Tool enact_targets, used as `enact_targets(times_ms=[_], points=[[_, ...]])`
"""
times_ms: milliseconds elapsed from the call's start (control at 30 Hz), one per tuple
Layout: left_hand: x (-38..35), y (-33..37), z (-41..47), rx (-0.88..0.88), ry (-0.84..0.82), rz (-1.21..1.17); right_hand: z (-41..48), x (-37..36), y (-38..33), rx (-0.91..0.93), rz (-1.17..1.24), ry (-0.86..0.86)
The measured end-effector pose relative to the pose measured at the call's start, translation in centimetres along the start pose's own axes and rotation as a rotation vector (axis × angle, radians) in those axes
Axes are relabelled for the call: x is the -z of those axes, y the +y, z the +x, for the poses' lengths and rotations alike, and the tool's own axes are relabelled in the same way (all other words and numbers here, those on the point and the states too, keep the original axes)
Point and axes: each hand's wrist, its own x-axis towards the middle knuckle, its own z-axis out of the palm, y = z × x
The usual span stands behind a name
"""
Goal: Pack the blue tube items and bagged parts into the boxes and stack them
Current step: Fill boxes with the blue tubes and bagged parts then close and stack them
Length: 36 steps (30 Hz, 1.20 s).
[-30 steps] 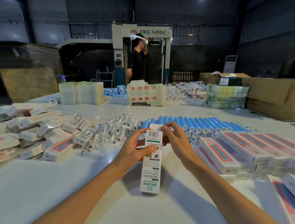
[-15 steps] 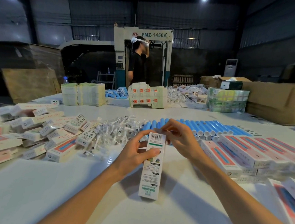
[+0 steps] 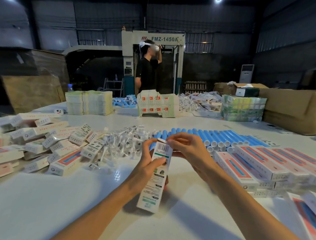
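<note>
So we've got one box (image 3: 155, 178) dead centre of the frame. It stands nearly upright, long axis running from the lower middle up and a touch to the right, barcode end on top. Our left hand (image 3: 145, 168) is wrapped round its upper half from the left, thumb (image 3: 162, 161) across the printed front. Our right hand (image 3: 188, 149) comes in from the right and pinches the little white flap (image 3: 162, 140) at the top end.

The bottom end sits low over the table (image 3: 163, 234), but we can't tell if it touches. We can't see inside the box, and the print is too small to read.

Behind the hands lie the tubes (image 3: 218, 138) in a row. The bagged parts (image 3: 125, 142) are left of them, the stacked boxes (image 3: 263, 162) are at right, and the loose boxes (image 3: 38, 140) are at left.
</note>
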Motion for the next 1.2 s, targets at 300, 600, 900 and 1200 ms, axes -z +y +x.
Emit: enact_targets(times_ms=[300, 600, 900, 1200], points=[[0.5, 0.6, -0.6, -0.063, -0.031, 0.087, 0.0, 0.6, -1.3, -0.101, 0.056, -0.046], [0.4, 0.9, -0.8, -0.078, -0.029, 0.150, 0.0, 1.0, -2.0, -0.093, -0.012, -0.060], [0.3, 1.1, -0.8, -0.058, 0.026, 0.157, -0.2, 1.5, -2.1, -0.110, 0.035, -0.077], [0.5, 1.0, -0.5, -0.043, 0.005, 0.141, 0.0, 2.5, -2.4, -0.159, -0.012, -0.168]])
